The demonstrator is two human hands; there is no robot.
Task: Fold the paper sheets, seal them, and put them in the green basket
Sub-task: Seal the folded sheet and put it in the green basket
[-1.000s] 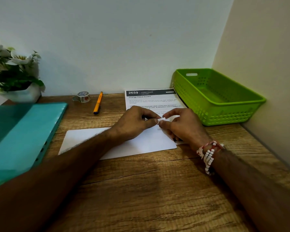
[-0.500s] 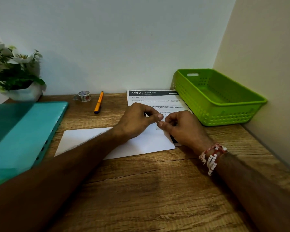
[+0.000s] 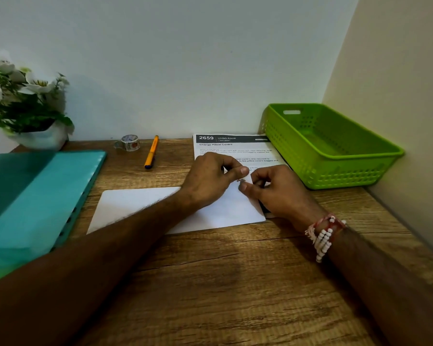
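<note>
Observed: the fingers (image 3: pixel 243 171) of the left hand (image 3: pixel 208 178) were curled, thumb against forefinger, and the right hand (image 3: pixel 278 193) was curled likewise. Both appeared to pinch 1 small tape piece (image 3: pixel 241 181) between them, of which only a reddish mark showed. Whether it touched the paper could not be told.

Directly under both hands lay the folded sheet (image 3: pixel 135 208), white, flat on the tabletop (image 3: pixel 235 283), its right end overlapping a printed sheet (image 3: pixel 235 148). The green basket (image 3: pixel 335 171) stood just right of the papers, against the walls, and no sealed sheet could be seen in it.

Assessment: the step in hand was sealing, with 1 sheet folded and none delivered.

Recommendation:
- Keep the tape piece taut between the 2 hands.
- Lay it across the open edge of the fold, half on each layer.
- Press from the middle outward so no crease is trapped.
- Keep the adhesive off the printed sheet beneath, or the 2 sheets would bond.

Further out lay the tape roll (image 3: pixel 130 143) and an orange pen (image 3: pixel 151 152), near the back wall.
</note>
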